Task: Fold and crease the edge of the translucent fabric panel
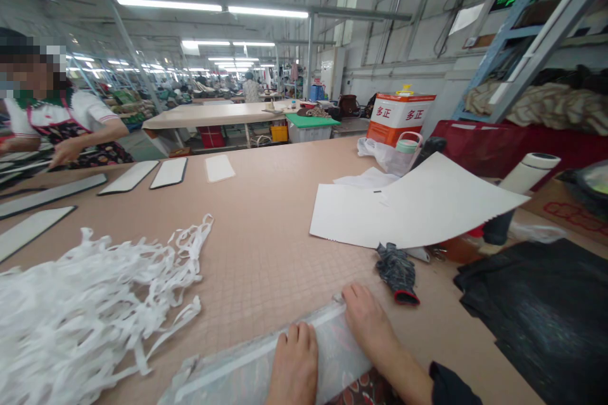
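Observation:
A translucent plastic-looking sheet (237,370) lies at the table's front edge, with a white strip (256,353) running along its far side. My left hand (295,361) is closed over the middle of this far side, its fingers bent and held together. At the sheet's far right corner, the fingers of my right hand (365,313) are curled on its edge. Both palms face down, so what lies beneath the fingers is hidden. Just beyond my right hand is a dark grey knit glove (396,272) with a red cuff.
White fabric strips (95,310) are heaped at left. White dark-edged panels (168,172) lie behind them. A large white sheet (380,215) and a thermos (529,174) stand right, near black sheets (546,310). A co-worker (61,120) is at far left.

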`<state>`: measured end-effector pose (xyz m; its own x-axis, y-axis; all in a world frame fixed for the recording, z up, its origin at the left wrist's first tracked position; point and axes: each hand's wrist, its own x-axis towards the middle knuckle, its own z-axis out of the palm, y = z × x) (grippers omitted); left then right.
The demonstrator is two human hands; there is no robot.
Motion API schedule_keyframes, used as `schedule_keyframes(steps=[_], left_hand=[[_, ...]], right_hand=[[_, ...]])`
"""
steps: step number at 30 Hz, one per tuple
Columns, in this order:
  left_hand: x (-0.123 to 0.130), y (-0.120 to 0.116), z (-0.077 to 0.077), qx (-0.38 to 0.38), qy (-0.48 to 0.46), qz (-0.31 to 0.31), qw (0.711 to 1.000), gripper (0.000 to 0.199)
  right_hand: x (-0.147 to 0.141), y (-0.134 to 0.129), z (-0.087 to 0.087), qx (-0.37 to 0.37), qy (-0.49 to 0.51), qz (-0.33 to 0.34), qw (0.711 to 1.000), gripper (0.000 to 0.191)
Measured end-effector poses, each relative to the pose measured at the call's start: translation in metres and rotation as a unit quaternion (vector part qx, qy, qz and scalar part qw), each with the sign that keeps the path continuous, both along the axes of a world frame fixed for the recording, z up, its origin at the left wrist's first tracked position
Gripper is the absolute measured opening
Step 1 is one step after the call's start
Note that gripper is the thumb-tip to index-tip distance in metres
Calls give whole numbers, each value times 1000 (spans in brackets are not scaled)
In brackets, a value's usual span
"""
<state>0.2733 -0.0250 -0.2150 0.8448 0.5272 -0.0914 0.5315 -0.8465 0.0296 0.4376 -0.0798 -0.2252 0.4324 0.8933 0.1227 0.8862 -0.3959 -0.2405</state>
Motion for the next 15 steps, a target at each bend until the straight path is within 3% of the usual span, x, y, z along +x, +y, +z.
schedule_keyframes(steps=[3, 5, 7, 11, 13, 15], left_hand=[[-5, -4, 2, -3, -6, 13, 1000, 37], [-19, -5, 2, -1, 0, 26, 1000, 36], [-44, -3, 1, -3, 18, 49, 999, 37], [-119, 6, 1, 9, 64, 132, 989, 41], [-155, 9, 1, 35, 71, 180, 980, 43], [-178, 11, 0, 51, 57, 190, 979, 44]], right_hand=[[-26, -10, -13, 57, 8, 132, 990, 31], [-27, -23, -25, 73, 39, 189, 978, 39], [-11, -37, -41, 75, 56, 196, 976, 43], [38, -53, -71, 42, 55, 197, 978, 48], [50, -54, -79, 36, 58, 214, 974, 51], [52, -52, -78, 31, 64, 226, 972, 50]])
